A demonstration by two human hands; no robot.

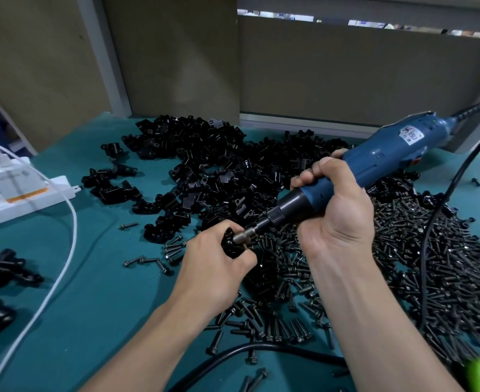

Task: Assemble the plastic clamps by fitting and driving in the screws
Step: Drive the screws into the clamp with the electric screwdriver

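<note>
Teal-covered bench (105, 306) carries a heap of black clamp parts (205, 165) at 12 o'clock and a spread of loose screws (431, 264) at 3 o'clock. Left hand (213, 267) grips one clamp (230, 244) at centre frame, closed tight round it. Right hand (338, 210) is wrapped round a blue electric screwdriver (380, 157), its bit seated against the clamp. Step judged: driving a screw home. Next move calls for holding the bit in line with the screw, then lifting off. White label (411, 135) on the driver body bears a logo; its lettering cannot be read reliably
</note>
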